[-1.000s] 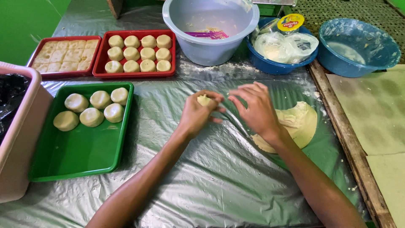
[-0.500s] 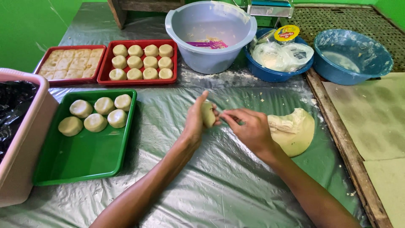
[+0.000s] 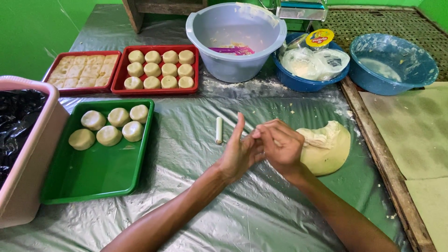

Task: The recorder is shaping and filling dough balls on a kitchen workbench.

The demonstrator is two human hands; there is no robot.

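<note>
My left hand (image 3: 237, 154) and my right hand (image 3: 279, 145) meet palm to palm above the plastic-covered table (image 3: 196, 219). The left fingers point up and the right fingers curl against the left palm. The small piece of dough between them is almost fully hidden. A large lump of pale dough (image 3: 329, 151) lies just right of my right hand. A short white stick (image 3: 219, 129) lies on the sheet left of my left hand. Further left, a green tray (image 3: 93, 179) holds several round dough pieces (image 3: 109, 135).
Two red trays (image 3: 122, 88) of shaped pieces stand at the back left. A grey bowl (image 3: 235, 37), a blue bowl of plastic bags (image 3: 303, 84) and a floured blue bowl (image 3: 394, 58) line the back. A pink bin (image 3: 28, 177) is at the left edge, wooden boards (image 3: 413, 130) on the right.
Both hands have drawn nearer to me and lifted, now pressed together over the dough piece. The camera view has shifted, and the white stick shows on the sheet.
</note>
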